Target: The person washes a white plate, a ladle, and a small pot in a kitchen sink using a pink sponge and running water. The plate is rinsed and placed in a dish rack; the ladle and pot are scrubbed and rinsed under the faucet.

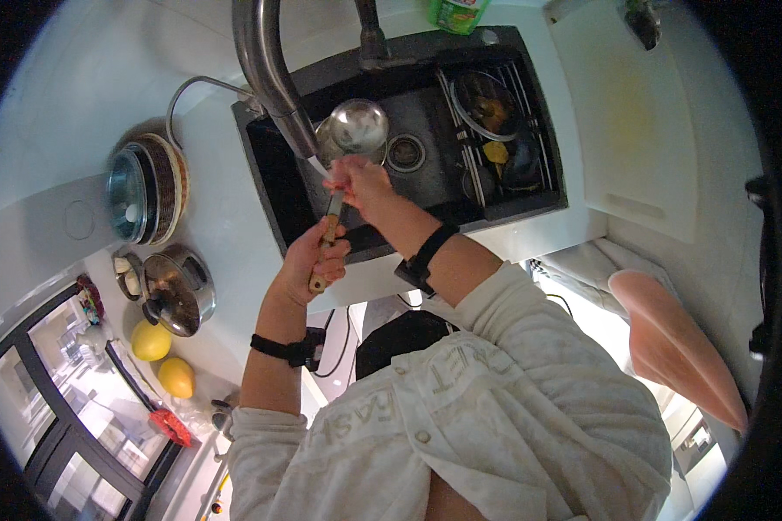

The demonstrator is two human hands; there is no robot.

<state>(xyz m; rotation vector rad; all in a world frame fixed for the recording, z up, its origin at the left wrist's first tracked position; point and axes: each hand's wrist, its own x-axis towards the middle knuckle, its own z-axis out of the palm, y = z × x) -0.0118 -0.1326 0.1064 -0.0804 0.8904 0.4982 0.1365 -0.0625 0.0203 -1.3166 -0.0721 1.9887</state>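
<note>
My left hand (pixel 314 257) is wrapped around the wooden handle of a metal ladle (pixel 358 124), over the near edge of the sink. Further up the handle, my right hand (pixel 365 185) closes around the metal shaft. The ladle's round, shiny bowl points away from me, above another metal piece in the basin that it partly covers. Water (pixel 320 168) runs from the faucet (pixel 287 111) onto the fingers of my right hand. Those fingers hide part of the shaft.
The dark sink (pixel 423 117) has a drain (pixel 406 153) and a rack (pixel 463 130) with dishes on the right. Left of it stand stacked bowls and baskets (pixel 163 189), a lidded steel pot (pixel 182 286) and yellow fruits (pixel 151 340). A green bottle (pixel 457 14) stands behind; a white board (pixel 638 130) lies right.
</note>
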